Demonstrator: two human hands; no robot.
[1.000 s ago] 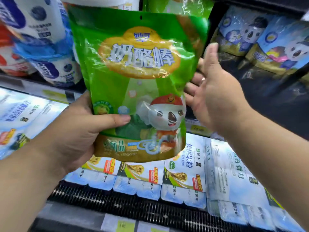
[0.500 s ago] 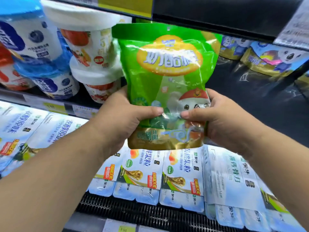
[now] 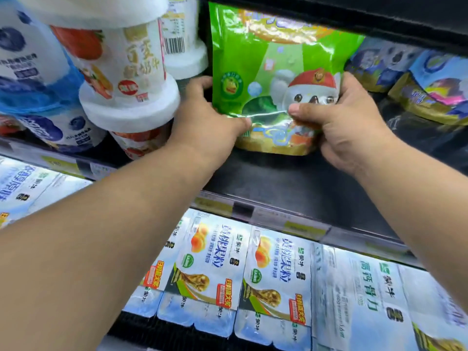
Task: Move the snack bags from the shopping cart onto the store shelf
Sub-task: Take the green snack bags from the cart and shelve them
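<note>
- Snack bag [image 3: 273,72], twelve o'clock, seems to rest on the shelf [image 3: 291,178]; nearly placed, I judge.
- My left hand [image 3: 205,122] and right hand [image 3: 339,127] pinch its bottom; release remains.

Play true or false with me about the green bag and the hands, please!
1. The left hand and right hand both hold the green snack bag. True.
2. The bag is upside down. False: it is upright, with its cartoon animal head-up.
3. White tubs sit on the bag's right. False: the white tubs are on its left; blue bags are on its right.
4. White-and-blue packs lie on the level below the bag. True.
</note>
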